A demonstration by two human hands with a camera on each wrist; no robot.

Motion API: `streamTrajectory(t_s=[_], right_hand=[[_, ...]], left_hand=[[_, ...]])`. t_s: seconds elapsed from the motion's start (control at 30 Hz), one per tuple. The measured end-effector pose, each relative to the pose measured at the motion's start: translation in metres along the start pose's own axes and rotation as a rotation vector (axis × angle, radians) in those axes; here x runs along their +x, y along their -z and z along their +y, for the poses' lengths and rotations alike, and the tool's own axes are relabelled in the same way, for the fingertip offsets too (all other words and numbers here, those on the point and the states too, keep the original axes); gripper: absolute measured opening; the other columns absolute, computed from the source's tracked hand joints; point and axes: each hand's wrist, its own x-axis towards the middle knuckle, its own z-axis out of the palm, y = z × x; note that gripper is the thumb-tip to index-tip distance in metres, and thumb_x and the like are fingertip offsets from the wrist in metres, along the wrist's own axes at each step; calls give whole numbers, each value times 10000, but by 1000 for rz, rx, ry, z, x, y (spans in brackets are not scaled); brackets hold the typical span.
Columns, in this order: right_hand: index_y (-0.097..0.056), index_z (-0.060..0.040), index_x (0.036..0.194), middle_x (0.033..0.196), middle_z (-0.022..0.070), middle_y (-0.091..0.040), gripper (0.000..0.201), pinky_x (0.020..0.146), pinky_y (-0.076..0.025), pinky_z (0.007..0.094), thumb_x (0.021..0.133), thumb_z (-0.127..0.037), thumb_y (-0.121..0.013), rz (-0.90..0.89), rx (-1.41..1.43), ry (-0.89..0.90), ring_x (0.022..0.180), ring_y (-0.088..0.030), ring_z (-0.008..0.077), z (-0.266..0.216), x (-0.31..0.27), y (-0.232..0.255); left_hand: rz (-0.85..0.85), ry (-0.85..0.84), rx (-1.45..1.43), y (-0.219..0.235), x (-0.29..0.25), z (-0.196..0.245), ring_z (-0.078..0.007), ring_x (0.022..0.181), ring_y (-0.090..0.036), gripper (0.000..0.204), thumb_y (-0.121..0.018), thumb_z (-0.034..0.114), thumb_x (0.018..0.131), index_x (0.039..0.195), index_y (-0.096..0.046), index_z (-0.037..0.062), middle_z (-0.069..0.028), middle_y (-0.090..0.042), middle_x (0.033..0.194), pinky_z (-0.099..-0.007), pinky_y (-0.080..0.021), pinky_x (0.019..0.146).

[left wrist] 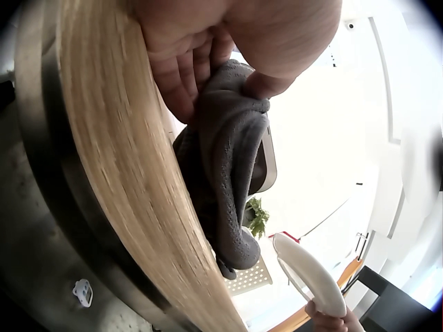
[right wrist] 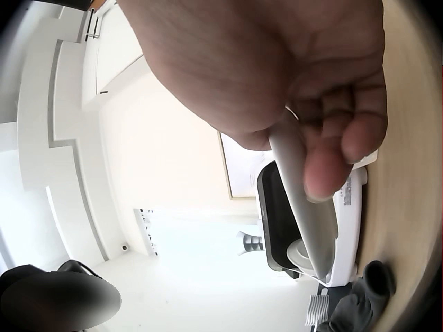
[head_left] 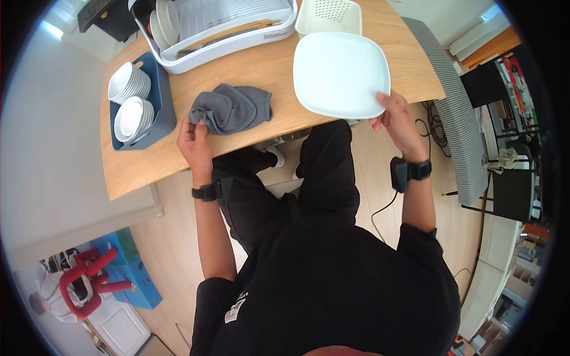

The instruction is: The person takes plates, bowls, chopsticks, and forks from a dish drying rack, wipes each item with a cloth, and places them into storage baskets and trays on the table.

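Note:
A white square plate with rounded corners (head_left: pixel 341 75) is held by the right hand (head_left: pixel 399 126), thumb on top and fingers beneath its near right corner, over the table's front edge. The right wrist view has this plate (right wrist: pixel 304 200) edge-on, pinched between thumb and fingers of the right hand (right wrist: pixel 277 76). A crumpled grey cloth (head_left: pixel 233 110) lies on the wooden table, and the left hand (head_left: pixel 195 145) pinches its left end. From the left wrist, the cloth (left wrist: pixel 232 159) hangs in folds from the thumb and fingers of the left hand (left wrist: pixel 235 48).
A blue bin (head_left: pixel 161 98) with two stacks of white bowls (head_left: pixel 133 118) stands at the table's left. Behind the cloth is a white dish rack (head_left: pixel 237 44) with plates (head_left: pixel 168 21). A perforated cream basket (head_left: pixel 329 18) sits behind the held plate. The wooden table (head_left: pixel 142 169) ends near the person's legs.

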Motion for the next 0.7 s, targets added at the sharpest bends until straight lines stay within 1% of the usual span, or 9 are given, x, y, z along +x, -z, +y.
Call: streamTrajectory(t_s=[0.07,0.17,0.27,0.33,0.47,0.57,0.63,0.67,0.7], right_hand=[[-578,24,1095,783,54,-630,280,540,-467,234,990,-223,-499,-26,43,-29,636,-595,116,17,-11,-12],[-570,19,1112,799,55,-630,278,556,-477,241,993,-221,-497,-30,149,-79,664,-598,113,39,-24,-37],[-550,14,1177,884,76,-638,303,577,-493,255,994,-222,-501,-61,191,-110,693,-602,127,60,-33,-53],[-527,18,1227,953,99,-644,341,588,-505,259,999,-233,-498,-62,215,-132,701,-609,146,65,-38,-61],[-515,19,1247,966,104,-649,348,610,-528,264,1002,-227,-498,-127,217,-134,731,-629,159,67,-41,-70],[-500,8,1235,939,102,-654,348,618,-556,277,1019,-265,-497,-163,157,-110,749,-660,156,67,-43,-84],[-489,4,1260,981,111,-649,374,651,-574,297,1017,-280,-506,-205,199,-101,782,-667,169,69,-42,-93],[-482,5,1277,997,113,-646,389,668,-582,303,1016,-283,-509,-239,204,-96,789,-669,171,73,-40,-94],[-482,5,1277,997,113,-646,389,668,-582,303,1016,-283,-509,-237,207,-101,789,-669,171,73,-41,-96]], left_hand=[[25,-8,-19,-3,0,1,-81,887,-591,318,-552,-33,896,1212,-585,-61,-38,-653,1011,-216,-458,782],[32,24,27,3,-1,-3,-87,911,-599,332,-569,-32,891,1221,-588,-56,-45,-657,1028,-219,-459,803],[40,12,1,-5,-4,6,-84,902,-599,324,-624,13,907,1223,-594,-54,-43,-660,1028,-220,-463,808],[49,15,-25,-2,-3,4,-81,885,-600,306,-659,55,919,1201,-605,-51,-34,-663,993,-217,-469,817],[10,87,-101,7,-1,0,-91,918,-617,304,-657,39,913,1199,-609,-51,-48,-672,1007,-226,-474,849],[7,129,-211,-5,-6,17,-95,922,-625,314,-669,31,900,1199,-614,-49,-57,-677,1014,-236,-481,848],[-44,52,-3,-23,-11,33,-103,920,-629,314,-680,31,890,1187,-618,-53,-55,-677,1018,-244,-487,845],[-108,-30,16,-33,-13,42,-123,920,-638,339,-706,37,866,1184,-623,-47,-68,-683,1023,-261,-505,831],[-110,-25,18,-42,-15,51,-123,920,-638,339,-706,37,866,1184,-623,-47,-68,-683,1023,-261,-505,831]])
